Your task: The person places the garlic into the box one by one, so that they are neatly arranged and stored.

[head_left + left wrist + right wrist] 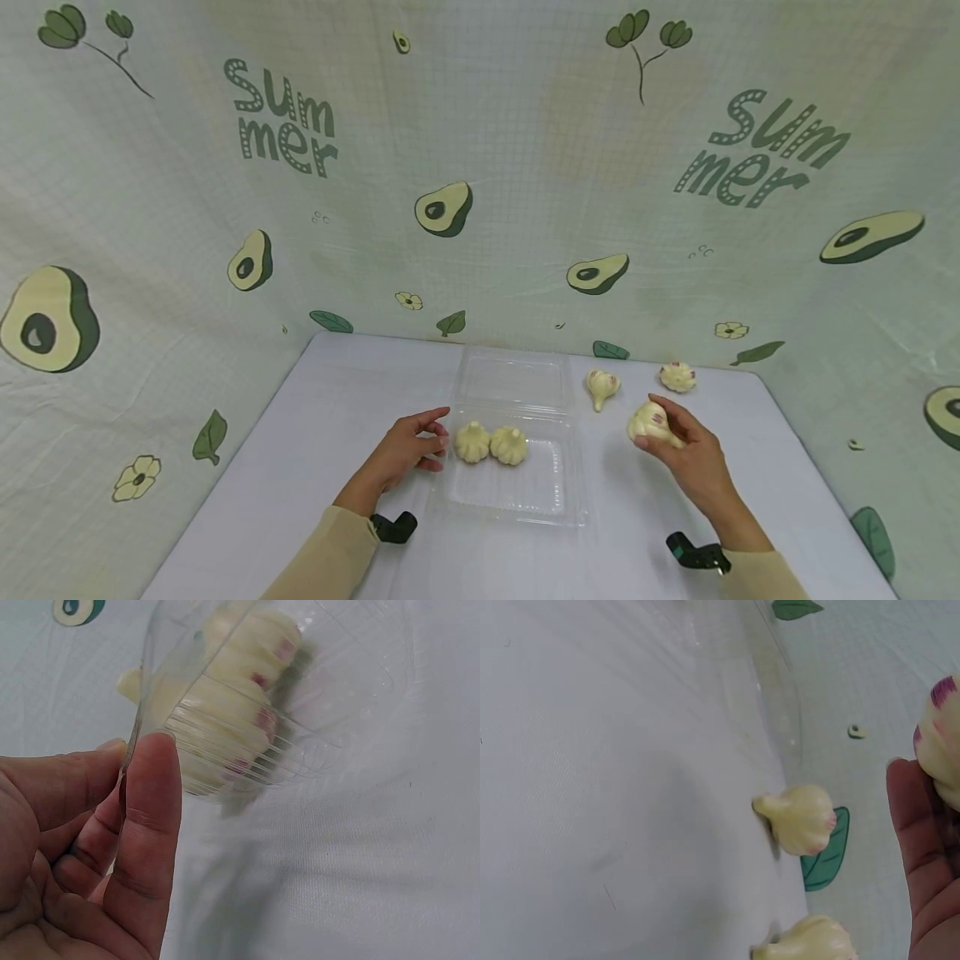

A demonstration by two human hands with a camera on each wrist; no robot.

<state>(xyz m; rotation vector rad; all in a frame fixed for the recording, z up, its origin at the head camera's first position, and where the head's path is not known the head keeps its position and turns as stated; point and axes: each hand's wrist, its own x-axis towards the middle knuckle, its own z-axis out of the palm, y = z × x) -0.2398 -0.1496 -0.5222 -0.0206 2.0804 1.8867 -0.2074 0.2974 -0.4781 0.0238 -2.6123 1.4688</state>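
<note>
My left hand (407, 452) pinches the left edge of a clear plastic clamshell box (510, 510) between thumb and fingers. The lid (512, 379) lies folded back toward the wall. Inside the base, at its left side, two cream garlic bulbs (472, 442) sit side by side with stems up; the left wrist view shows purple marks on these bulbs (217, 712) through the plastic. To the right of the box, my right hand (699, 460) holds another garlic bulb (649, 422) above the table. That bulb (941, 750) is cut off by the frame edge in the right wrist view.
Two more garlic bulbs lie near the table's far edge, one bulb (602, 387) beside the lid and the other bulb (678, 377) farther right. The white table (360, 375) meets a hanging cloth (510, 167) printed with avocados behind it.
</note>
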